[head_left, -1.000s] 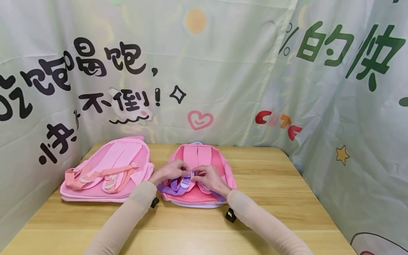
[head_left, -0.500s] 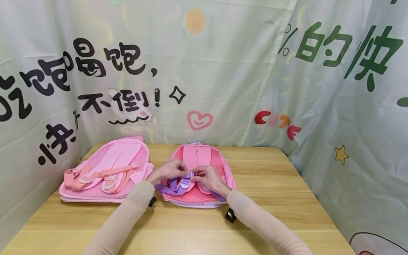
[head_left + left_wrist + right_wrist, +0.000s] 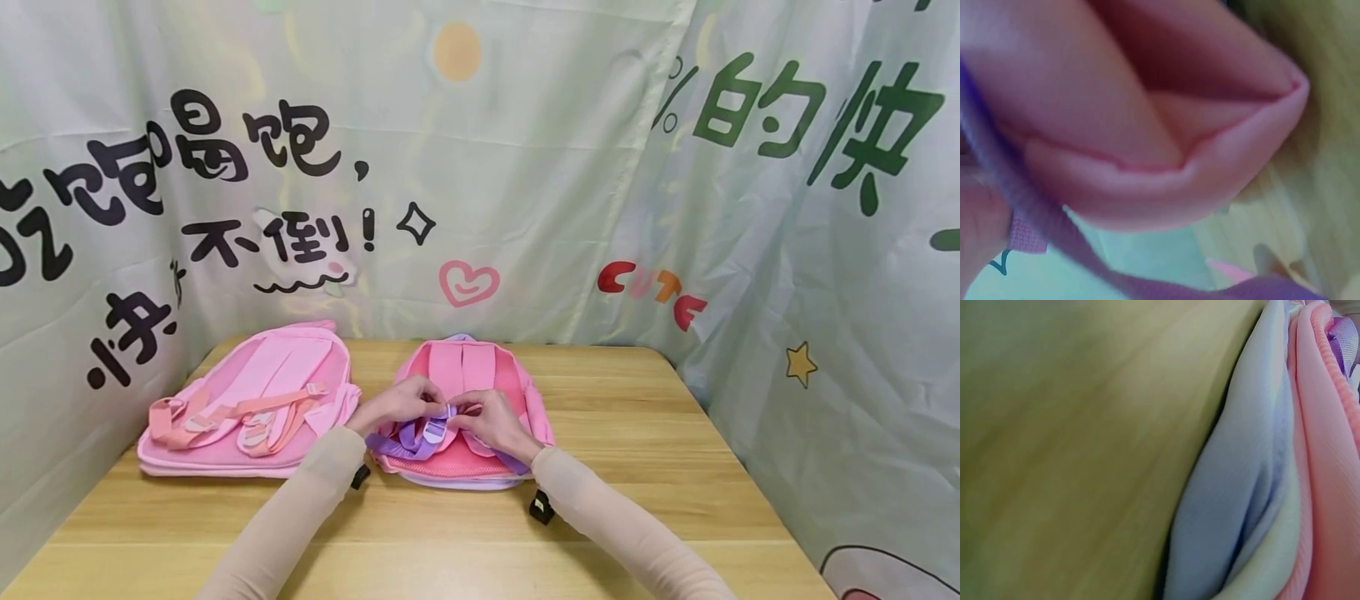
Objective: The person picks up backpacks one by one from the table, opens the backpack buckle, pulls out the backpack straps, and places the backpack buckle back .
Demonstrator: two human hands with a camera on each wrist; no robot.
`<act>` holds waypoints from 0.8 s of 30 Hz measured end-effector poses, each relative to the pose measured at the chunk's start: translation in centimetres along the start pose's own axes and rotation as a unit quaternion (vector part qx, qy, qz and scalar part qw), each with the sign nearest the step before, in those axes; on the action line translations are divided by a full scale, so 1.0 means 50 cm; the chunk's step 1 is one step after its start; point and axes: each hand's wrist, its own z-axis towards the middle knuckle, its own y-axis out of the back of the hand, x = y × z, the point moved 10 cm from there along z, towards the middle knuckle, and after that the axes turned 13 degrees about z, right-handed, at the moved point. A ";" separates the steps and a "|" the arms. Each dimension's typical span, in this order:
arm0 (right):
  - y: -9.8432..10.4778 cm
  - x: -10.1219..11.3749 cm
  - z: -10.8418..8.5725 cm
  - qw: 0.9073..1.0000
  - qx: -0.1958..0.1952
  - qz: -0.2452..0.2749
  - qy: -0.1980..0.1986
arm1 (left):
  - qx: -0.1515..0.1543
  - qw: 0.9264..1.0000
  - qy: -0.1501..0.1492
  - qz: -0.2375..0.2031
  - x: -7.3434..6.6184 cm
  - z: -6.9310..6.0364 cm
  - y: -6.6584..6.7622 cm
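Note:
A small pink backpack with purple straps lies back side up in the middle of the table. At its centre, my left hand and right hand meet, fingertips pinching a purple strap at a small pale buckle. Just below the fingers is a second whitish buckle, with a loop of purple webbing to its left. In the left wrist view the webbing crosses in front of pink padded fabric. The backpack's lavender side fills part of the right wrist view. My fingertips partly cover the buckle.
To the left lies another pink backpack, back up, with orange straps folded across it. Both bags rest on a wooden table. Printed curtains stand behind and on both sides.
Both hands stay at the same strap and buckle, with hardly any finger movement. The whole head view has shifted very slightly.

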 end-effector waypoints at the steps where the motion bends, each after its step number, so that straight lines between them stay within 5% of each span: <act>1: 0.000 0.000 0.000 1.000 0.000 0.000 0.000 | 0.002 1.000 0.000 0.000 0.000 -0.001 0.001; 24: 0.006 -0.004 -0.001 1.000 -0.013 0.013 -0.004 | -0.005 1.000 -0.008 -0.012 -0.002 -0.003 0.002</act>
